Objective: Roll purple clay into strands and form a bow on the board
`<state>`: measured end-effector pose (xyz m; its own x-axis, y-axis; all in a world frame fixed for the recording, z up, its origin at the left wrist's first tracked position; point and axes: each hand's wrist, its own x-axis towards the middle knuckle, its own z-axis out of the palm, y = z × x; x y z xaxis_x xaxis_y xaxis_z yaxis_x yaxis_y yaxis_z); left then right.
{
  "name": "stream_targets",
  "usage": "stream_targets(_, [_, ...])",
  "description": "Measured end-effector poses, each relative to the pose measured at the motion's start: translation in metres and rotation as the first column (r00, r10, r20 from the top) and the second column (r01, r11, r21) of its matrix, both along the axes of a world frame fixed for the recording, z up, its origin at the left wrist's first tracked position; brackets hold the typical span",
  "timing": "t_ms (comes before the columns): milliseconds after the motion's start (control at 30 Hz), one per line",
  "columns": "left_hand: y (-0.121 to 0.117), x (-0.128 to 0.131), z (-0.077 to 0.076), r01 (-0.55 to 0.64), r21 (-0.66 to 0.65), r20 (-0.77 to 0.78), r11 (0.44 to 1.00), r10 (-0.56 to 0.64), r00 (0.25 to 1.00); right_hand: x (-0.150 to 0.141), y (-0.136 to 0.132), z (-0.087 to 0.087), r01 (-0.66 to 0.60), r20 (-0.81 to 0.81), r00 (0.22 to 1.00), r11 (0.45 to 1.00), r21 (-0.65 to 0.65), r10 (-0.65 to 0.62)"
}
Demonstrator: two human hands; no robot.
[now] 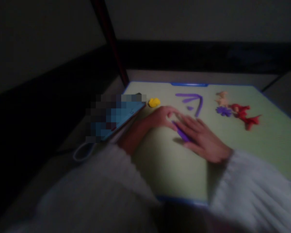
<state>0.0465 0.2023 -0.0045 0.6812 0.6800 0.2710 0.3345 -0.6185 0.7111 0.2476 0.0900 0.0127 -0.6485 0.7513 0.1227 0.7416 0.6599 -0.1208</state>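
Observation:
A purple strip of what looks like modelling clay (183, 134) lies partly beneath my right hand (205, 139). That hand is open, its fingers stretched flat over the strip. My left hand (163, 117) is just to the left, its fingers curved and its thumb apart from them, the thumb tip by the strip's upper end. The two hands' fingertips come together above the strip. Blur hides the exact contact. Farther back lie thin purple clay strips (200, 105) set at angles, with a small purple bit (190, 108) beside them.
A yellow clay lump (154, 102) sits behind my left hand. A phone-like device (126, 118), partly pixelated, stands at the left with a white cable loop (83, 153). Red clay shapes (248, 118), a purple flower shape (224, 111) and peach pieces (222, 98) lie right on the blue-edged table (174, 168).

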Motion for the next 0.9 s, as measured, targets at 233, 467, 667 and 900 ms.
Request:
stream_targets(233, [-0.002, 0.002, 0.002, 0.002, -0.004, -0.032, 1.0, -0.002, 1.0, 0.0, -0.004, -0.002, -0.005, -0.021, 1.0, 1.0, 0.029, 0.005])
stream_targets(467, [0.0, -0.001, 0.004, 0.074, -0.009, -0.005, 0.997, -0.074, 0.997, 0.006, -0.002, -0.003, 0.06, -0.241, 0.969, 0.998, 0.008, -0.056])
stream_targets(667, [0.002, -0.003, 0.006, 0.199, -0.053, 0.059, 0.978, -0.196, 0.979, 0.007, -0.001, -0.002, 0.05, -0.257, 0.965, 0.998, -0.036, -0.058])
stream_targets(900, [-0.003, -0.002, 0.011, 0.203, -0.07, 0.073, 0.977, -0.198, 0.977, 0.006, -0.002, -0.001, 0.049, -0.274, 0.96, 0.998, -0.045, -0.059])
